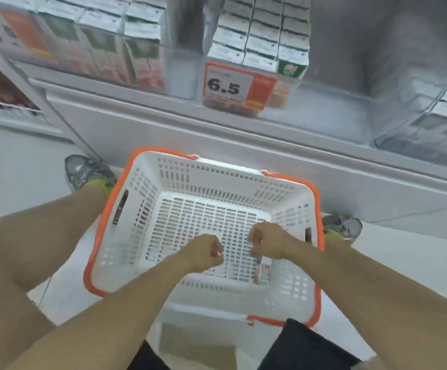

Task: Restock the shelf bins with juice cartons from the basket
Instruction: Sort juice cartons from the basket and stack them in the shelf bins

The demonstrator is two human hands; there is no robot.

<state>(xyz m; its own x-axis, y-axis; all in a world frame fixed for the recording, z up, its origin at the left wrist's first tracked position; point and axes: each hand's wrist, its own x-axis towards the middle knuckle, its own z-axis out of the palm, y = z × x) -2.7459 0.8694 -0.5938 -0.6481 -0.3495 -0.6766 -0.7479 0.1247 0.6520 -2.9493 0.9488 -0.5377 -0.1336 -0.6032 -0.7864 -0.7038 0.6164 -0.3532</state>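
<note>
A white basket with an orange rim (317, 209) stands on the floor between my feet. Both hands reach into it. My left hand (203, 252) hovers over the basket's floor with its fingers curled into a fist, and I see nothing in it. My right hand (267, 240) is curled over the top of a small juice carton (263, 272) standing near the basket's near right corner. Above, clear shelf bins hold rows of cartons: a left bin (179, 73), a middle bin (257, 44) with a price tag reading 6.5 (227, 85), and a right bin (428, 129).
The grey shelf ledge (217, 134) runs across just beyond the basket. My shoes (86, 172) (342, 227) flank the basket on the pale floor. A white box or bin (198, 335) lies below the basket's near edge. Another shelf unit (3, 84) stands at the far left.
</note>
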